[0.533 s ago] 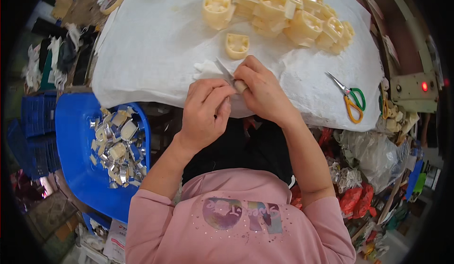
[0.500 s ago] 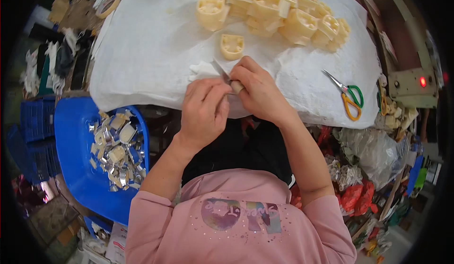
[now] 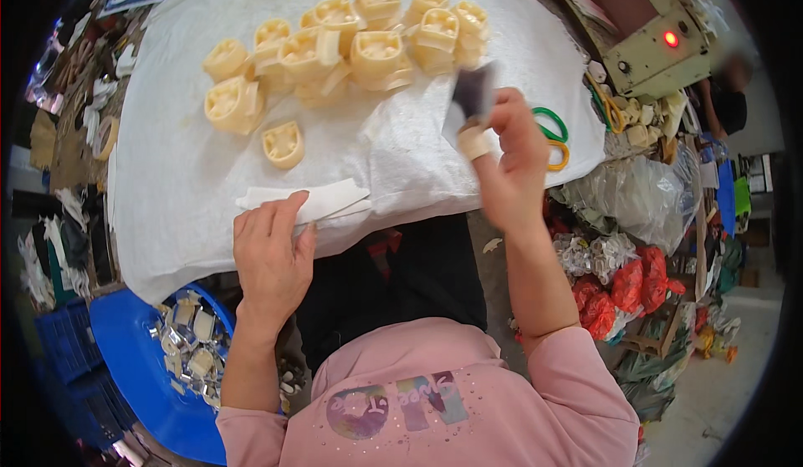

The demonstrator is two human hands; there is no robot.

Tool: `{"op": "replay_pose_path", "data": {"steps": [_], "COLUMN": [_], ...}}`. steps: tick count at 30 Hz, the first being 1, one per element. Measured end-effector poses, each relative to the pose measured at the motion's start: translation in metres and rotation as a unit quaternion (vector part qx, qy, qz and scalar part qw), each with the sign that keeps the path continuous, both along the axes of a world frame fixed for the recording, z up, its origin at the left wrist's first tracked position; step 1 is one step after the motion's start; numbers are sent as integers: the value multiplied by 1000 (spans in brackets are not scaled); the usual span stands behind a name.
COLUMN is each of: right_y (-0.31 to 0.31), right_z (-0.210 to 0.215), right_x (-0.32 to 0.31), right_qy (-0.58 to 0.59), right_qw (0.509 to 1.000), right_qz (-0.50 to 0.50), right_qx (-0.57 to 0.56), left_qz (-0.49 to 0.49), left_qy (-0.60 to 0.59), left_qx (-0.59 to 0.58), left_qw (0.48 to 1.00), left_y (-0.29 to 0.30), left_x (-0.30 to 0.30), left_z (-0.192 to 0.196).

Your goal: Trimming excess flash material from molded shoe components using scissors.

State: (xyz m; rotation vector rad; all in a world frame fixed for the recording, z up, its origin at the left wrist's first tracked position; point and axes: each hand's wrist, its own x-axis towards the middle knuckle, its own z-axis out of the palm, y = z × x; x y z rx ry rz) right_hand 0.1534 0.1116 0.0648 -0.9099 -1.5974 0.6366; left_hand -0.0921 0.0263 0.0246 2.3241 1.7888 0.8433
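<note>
My left hand (image 3: 272,254) lies at the near edge of the white-covered table, fingers stretched out over thin white strips (image 3: 335,199). Raised at the right, my right hand (image 3: 514,162) pinches a dark flat piece (image 3: 473,92), blurred by motion, so its kind is unclear. A tan wrap (image 3: 474,142) circles one of its digits. Past the left hand stands a single cream-coloured hollow moulded piece (image 3: 283,144). A cluster of similar moulded pieces (image 3: 376,53) sits farther back. Scissors with green and orange handles (image 3: 559,156) lie partly hidden behind my right hand.
A blue tub (image 3: 125,341) with shiny metal and cream pieces stands at the left, below table height. A metal box with a lit red lamp (image 3: 652,53) is at the far right. Plastic bags (image 3: 636,199) and red bundles (image 3: 627,287) are piled right. Another person (image 3: 726,103) is partly visible.
My hands were together at the table edge over a thin blade-like thing. Now they are apart: the right has lifted away rightward, the left rests on the strips. The whole view has also shifted.
</note>
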Motion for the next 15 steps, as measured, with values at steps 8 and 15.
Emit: {"op": "replay_pose_path", "data": {"steps": [8,15], "right_y": [-26,19], "right_z": [-16,-18], "right_x": [-42,6], "right_qy": [-275,-225], "right_qw": [947,969], "right_qz": [51,42], "right_qx": [154,88], "left_qz": [-129,-32], "left_qy": [-504,-765], "left_qx": [-274,-240], "left_qw": [809,597], "left_y": [9,23], "left_x": [61,73], "left_z": [-12,-2]}}
